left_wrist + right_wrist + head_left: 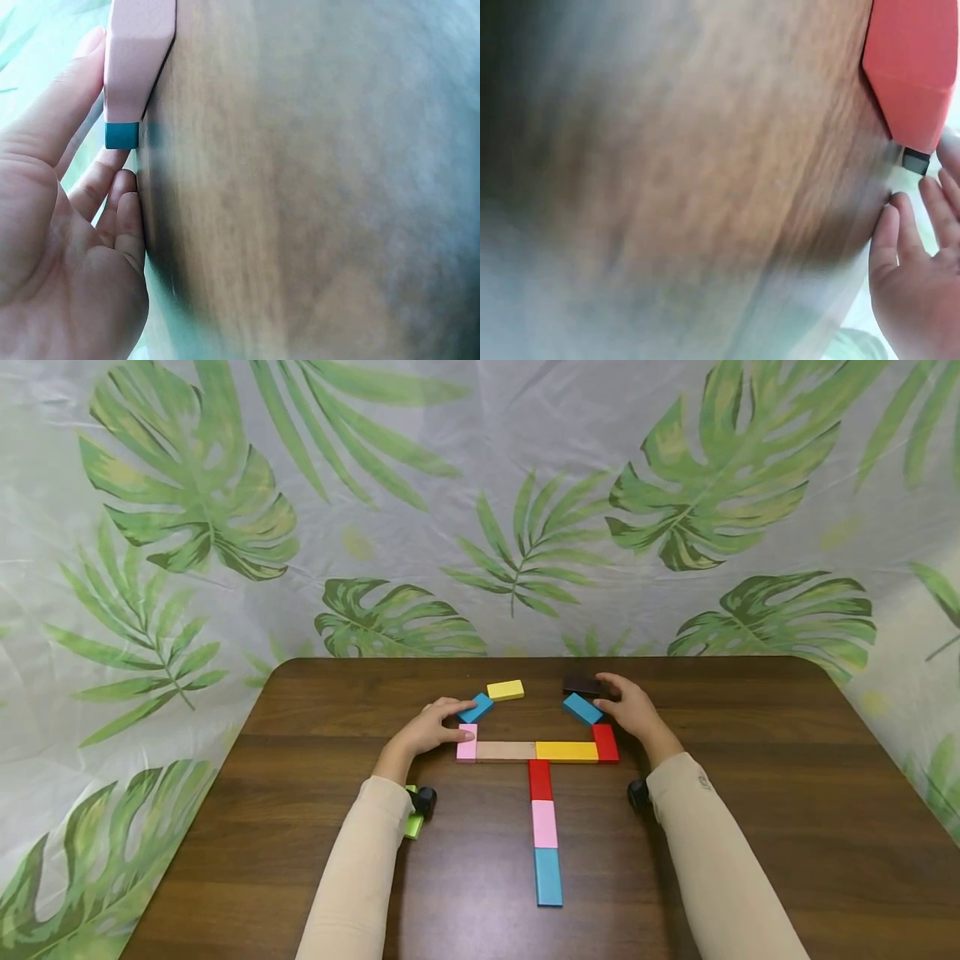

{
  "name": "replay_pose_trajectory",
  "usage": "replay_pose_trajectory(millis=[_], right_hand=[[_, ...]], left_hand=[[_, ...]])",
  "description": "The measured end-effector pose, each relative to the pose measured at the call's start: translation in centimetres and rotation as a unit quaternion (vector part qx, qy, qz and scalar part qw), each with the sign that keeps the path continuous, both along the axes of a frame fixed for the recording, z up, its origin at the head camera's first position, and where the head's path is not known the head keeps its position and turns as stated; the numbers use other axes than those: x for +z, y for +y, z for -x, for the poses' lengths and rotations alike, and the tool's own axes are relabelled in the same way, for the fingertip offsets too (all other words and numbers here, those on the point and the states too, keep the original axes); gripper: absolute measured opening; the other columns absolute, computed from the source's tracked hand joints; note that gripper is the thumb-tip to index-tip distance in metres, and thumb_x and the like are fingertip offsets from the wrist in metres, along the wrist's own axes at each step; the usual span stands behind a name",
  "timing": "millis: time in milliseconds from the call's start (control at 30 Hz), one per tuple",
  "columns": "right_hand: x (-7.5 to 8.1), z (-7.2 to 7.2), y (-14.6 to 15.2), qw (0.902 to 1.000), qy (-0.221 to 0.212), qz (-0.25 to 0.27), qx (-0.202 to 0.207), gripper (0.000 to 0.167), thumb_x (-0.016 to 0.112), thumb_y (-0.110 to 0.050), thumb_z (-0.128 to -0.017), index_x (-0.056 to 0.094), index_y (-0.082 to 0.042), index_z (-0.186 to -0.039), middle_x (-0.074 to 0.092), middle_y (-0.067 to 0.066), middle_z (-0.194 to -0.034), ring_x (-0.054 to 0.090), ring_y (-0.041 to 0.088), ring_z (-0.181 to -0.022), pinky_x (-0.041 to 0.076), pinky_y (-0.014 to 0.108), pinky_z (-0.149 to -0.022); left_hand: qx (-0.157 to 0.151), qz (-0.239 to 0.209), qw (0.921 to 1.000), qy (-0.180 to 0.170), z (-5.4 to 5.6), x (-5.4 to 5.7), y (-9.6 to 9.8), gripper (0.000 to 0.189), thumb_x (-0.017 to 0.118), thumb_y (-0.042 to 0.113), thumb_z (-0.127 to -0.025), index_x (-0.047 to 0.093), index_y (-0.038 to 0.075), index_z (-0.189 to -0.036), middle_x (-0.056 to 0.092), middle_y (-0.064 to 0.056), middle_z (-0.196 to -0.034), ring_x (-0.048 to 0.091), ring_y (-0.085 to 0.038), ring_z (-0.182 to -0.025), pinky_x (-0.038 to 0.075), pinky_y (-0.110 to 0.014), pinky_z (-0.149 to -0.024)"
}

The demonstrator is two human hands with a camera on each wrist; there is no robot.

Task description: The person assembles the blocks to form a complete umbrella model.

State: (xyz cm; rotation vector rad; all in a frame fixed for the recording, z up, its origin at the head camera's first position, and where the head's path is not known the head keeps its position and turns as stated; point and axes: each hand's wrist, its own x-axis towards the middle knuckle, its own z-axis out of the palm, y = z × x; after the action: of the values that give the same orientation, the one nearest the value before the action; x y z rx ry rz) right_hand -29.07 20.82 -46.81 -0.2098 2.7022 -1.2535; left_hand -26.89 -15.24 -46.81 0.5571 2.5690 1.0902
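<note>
My left hand (427, 727) has its fingertips at a tilted blue block (476, 707), its thumb over a pink block (467, 743). The left wrist view shows that hand's fingers loosely extended beside the pink block (139, 67). On the other side, my right hand (636, 710) reaches its index finger to a black block (580, 686). Its thumb is by a slanted blue block (582, 708); whether it touches is unclear. A red block (605, 743) stands just below that thumb. Between the pink and red blocks lie a plain wood block (506, 752) and an orange-yellow block (566, 751).
A pale yellow block (506, 690) lies at the back. Red (539, 779), pink (544, 823) and blue (548, 877) blocks form a column toward me. A green block (412, 828) is partly under my left wrist. Leaf-patterned cloth (525, 543) hangs behind the wooden table (262, 827).
</note>
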Motion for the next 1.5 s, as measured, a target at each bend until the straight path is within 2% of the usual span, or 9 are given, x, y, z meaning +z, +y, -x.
replay_pose_trajectory(millis=[400, 667, 1067, 1267, 1500], right_hand=[[0.4, 0.7, -0.6, 0.9992, -0.01, -0.039, 0.004, 0.05, 0.051, -0.012, -0.092, 0.032, -0.005, -0.138, 0.032, 0.024, -0.136, 0.034, 0.04, -0.119, 0.033, 0.054, -0.091], [0.5, 0.6, -1.2, 0.9984, 0.0, -0.056, -0.01, 0.042, 0.051, -0.01, -0.092, 0.041, 0.001, -0.131, 0.035, 0.026, -0.132, 0.036, 0.041, -0.116, 0.032, 0.053, -0.092], [0.4, 0.5, -1.4, 0.9981, 0.03, -0.04, -0.036, 0.038, 0.052, -0.012, -0.092, 0.044, 0.001, -0.126, 0.041, 0.024, -0.124, 0.043, 0.038, -0.106, 0.037, 0.05, -0.086], [0.7, 0.6, -1.9, 0.9977, 0.044, -0.034, -0.038, 0.04, 0.054, -0.014, -0.091, 0.045, 0.0, -0.127, 0.044, 0.023, -0.12, 0.043, 0.035, -0.101, 0.037, 0.049, -0.086], [1.2, 0.7, -3.1, 0.9976, 0.052, -0.035, -0.031, 0.04, 0.055, -0.017, -0.091, 0.046, -0.004, -0.127, 0.044, 0.021, -0.123, 0.043, 0.034, -0.105, 0.037, 0.049, -0.086]], left_hand=[[0.002, -0.001, 1.0, 0.004, 0.2, -0.2, 0.0, 0.059, 0.068, 0.027, -0.08, 0.045, 0.024, -0.134, 0.038, -0.008, -0.132, 0.031, -0.028, -0.119, 0.029, -0.045, -0.095], [0.004, -0.001, 1.0, -0.004, 0.1, -0.3, 0.0, 0.058, 0.067, 0.028, -0.081, 0.045, 0.024, -0.134, 0.038, -0.007, -0.132, 0.03, -0.027, -0.12, 0.029, -0.045, -0.096], [-0.001, -0.003, 1.0, 0.005, -0.1, 0.0, -0.1, 0.058, 0.067, 0.025, -0.081, 0.044, 0.02, -0.134, 0.038, -0.009, -0.133, 0.03, -0.03, -0.121, 0.027, -0.048, -0.096], [0.009, 0.001, 0.9999, -0.008, 0.0, -0.1, 0.0, 0.058, 0.067, 0.026, -0.081, 0.045, 0.023, -0.134, 0.037, -0.007, -0.133, 0.029, -0.028, -0.12, 0.029, -0.046, -0.096], [0.006, -0.005, 1.0, -0.006, 0.0, -0.1, 0.0, 0.058, 0.067, 0.026, -0.081, 0.045, 0.022, -0.134, 0.037, -0.008, -0.133, 0.029, -0.029, -0.12, 0.029, -0.047, -0.095]])
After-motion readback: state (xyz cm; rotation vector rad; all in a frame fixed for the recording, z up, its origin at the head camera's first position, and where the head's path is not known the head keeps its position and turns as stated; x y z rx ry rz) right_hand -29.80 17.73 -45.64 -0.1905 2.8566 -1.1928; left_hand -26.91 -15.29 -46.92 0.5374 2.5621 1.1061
